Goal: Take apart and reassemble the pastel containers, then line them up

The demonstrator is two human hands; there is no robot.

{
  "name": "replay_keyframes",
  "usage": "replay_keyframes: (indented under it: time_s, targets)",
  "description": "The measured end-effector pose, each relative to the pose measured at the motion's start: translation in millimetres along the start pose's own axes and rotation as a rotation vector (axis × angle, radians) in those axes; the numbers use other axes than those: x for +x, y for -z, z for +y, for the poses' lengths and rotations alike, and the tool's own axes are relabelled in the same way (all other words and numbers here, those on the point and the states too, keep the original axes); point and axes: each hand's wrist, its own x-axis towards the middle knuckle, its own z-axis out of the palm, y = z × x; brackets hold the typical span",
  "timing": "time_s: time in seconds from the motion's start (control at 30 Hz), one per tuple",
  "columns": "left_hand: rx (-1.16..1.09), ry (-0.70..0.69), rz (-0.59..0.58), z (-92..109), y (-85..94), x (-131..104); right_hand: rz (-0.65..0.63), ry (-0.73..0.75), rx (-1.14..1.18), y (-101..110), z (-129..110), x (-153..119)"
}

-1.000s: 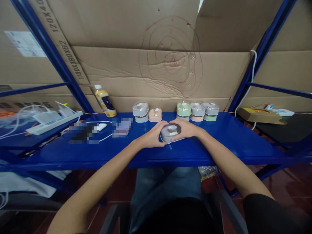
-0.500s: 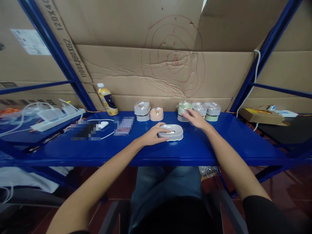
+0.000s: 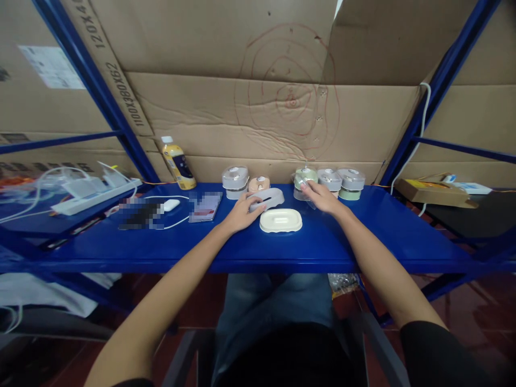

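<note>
A grey oval cover (image 3: 274,198) with a slot in its top is gripped by my left hand (image 3: 242,213), tilted and raised behind a cream oval tray (image 3: 281,221). The tray lies on the blue table (image 3: 322,247). My right hand (image 3: 320,196) is closed on a piece of clear plastic (image 3: 309,200), in front of a green-topped container (image 3: 306,176). The plastic's exact shape is hard to make out.
Stacked containers (image 3: 235,180) and a peach one (image 3: 258,184) stand at the back, with grey (image 3: 329,178) and grey-green (image 3: 351,183) ones further right. A yellow bottle (image 3: 178,163), a phone (image 3: 205,207) and a power strip (image 3: 94,198) are on the left.
My left hand has lifted the grey cover up and to the left, uncovering the cream tray beneath. My right hand has barely moved.
</note>
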Motion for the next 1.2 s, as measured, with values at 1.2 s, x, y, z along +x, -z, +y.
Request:
replay_keyframes:
  time_s: [1.2]
  targets:
    - [-0.176, -0.065, -0.186, 25, -19.8, -12, -0.252, 0.333, -0.224, -55, -30, -11]
